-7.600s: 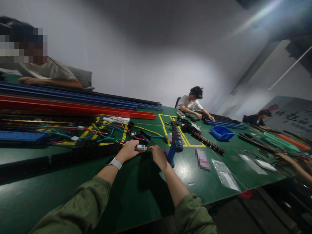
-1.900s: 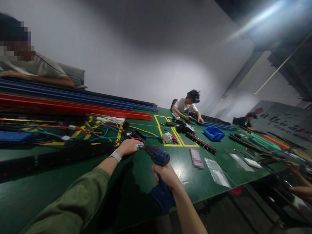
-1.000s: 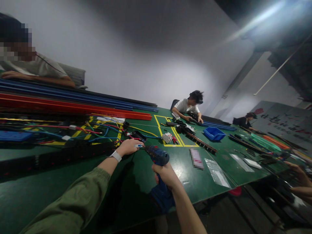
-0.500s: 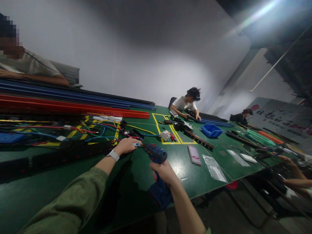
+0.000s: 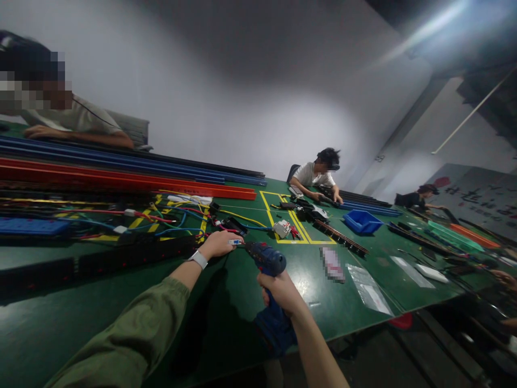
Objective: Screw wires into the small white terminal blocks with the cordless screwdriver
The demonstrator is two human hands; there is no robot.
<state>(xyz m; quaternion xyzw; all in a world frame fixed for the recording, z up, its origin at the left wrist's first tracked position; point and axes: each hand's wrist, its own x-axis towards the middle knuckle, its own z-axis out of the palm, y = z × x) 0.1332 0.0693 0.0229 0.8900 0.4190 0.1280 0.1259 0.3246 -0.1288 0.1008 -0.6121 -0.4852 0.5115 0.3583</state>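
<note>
My left hand [image 5: 219,245], with a pale band at the wrist, pinches a small white and blue part [image 5: 235,242] above the green table [image 5: 226,323]. My right hand [image 5: 283,289] is wrapped round the handle of a blue cordless drill [image 5: 269,258]. The drill's tip points left at the small part; whether they touch is too small to tell. Just beyond my left hand lies a black piece [image 5: 233,224] among coloured wires [image 5: 181,218]. A long black strip [image 5: 137,256] stretches to the left of my left hand.
Red rails [image 5: 121,178] and blue rails [image 5: 100,159] lie along the back left. A blue bin [image 5: 362,221], a white block with red clips [image 5: 281,229], a phone-like object [image 5: 332,264] and a plastic bag [image 5: 368,288] are to the right. Several people sit around the table.
The whole view has shifted, so the table, both hands and the drill appear further right. Both hands keep their holds. The person at the left shows more in view.
</note>
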